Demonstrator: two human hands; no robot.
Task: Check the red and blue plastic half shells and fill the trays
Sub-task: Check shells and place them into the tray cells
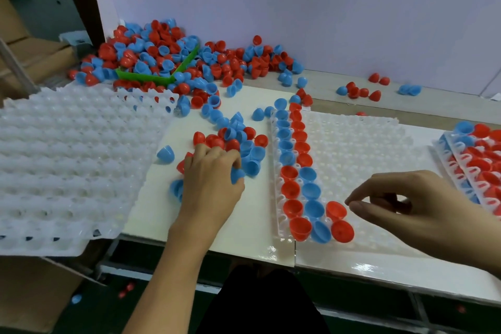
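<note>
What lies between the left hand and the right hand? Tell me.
Head view: the partly filled tray's left columns of red and blue half shells lie between left hand and right hand.

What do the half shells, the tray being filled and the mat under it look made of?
Half shells: thin, smooth, semi-glossy plastic, going by their soft highlights. Tray being filled: translucent, milky, moulded plastic, dimpled. Mat: white sheet with glossy glare on its front edge, maybe laminated board or plastic.

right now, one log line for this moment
left hand gripping blue shells | right hand over tray, fingers curled | tray partly filled
</note>
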